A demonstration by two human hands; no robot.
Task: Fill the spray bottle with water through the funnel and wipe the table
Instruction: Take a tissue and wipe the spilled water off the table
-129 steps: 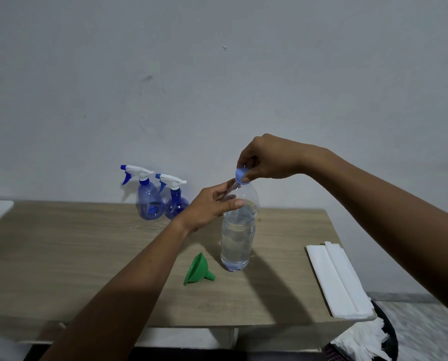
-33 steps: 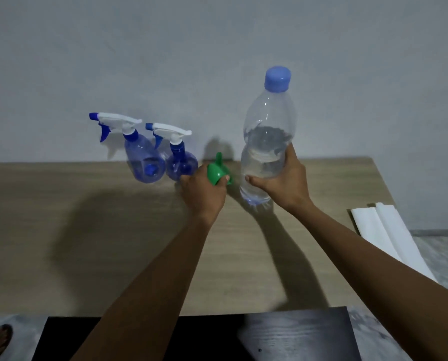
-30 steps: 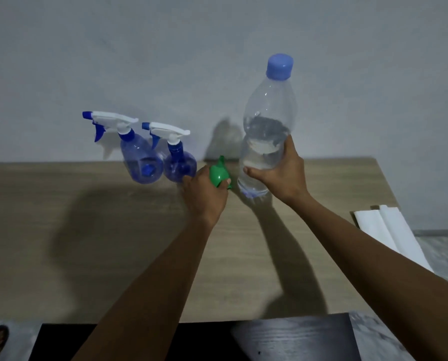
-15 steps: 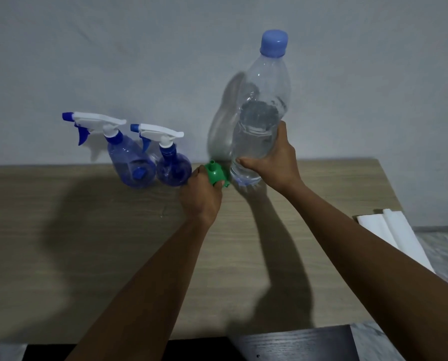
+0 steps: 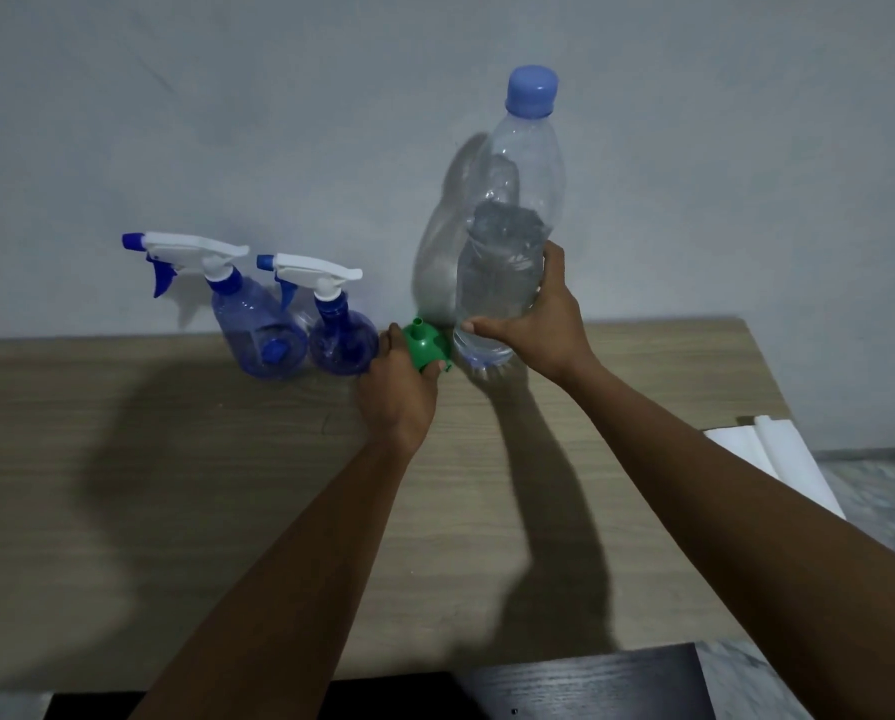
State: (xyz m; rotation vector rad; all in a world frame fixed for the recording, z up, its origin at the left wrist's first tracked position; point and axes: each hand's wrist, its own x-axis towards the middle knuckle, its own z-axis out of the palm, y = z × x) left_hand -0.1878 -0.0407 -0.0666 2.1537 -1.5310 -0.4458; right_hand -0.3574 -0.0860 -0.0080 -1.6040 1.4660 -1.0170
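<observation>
i am getting only part of this scene. my own forearms are covering a wide strip of the surface (image 5: 175, 511), and its near edge is disappearing behind a dark panel (image 5: 590, 683) at the bottom. the white folded sheet (image 5: 778, 459) at far right is being cut off by the right forearm, and i cannot tell whether it is cloth or paper. the left hand (image 5: 396, 397) is hiding the wide mouth of the green funnel (image 5: 424, 345). the right hand (image 5: 544, 324) is masking the lower side of the water bottle (image 5: 507, 262), so i cannot tell whether its base is touching the wood.

the surface is showing pale wood grain and is butting against a plain grey wall (image 5: 279, 122); mottled floor (image 5: 876, 511) is showing at right. heavy shadows are lying across wood and wall.

the water bottle is standing upright by the wall, roughly half full, wearing its blue cap (image 5: 532, 90). the right fingers (image 5: 554, 257) are curling round its far side, thumb lying across the front, gripping it low. the larger spray bottle (image 5: 250, 324) and the smaller spray bottle (image 5: 341, 335) are standing side by side to its left, trigger heads on. the left fingers (image 5: 396, 335) are closing round the funnel's cone, holding it between the smaller spray bottle and the water bottle, spout pointing up.
</observation>
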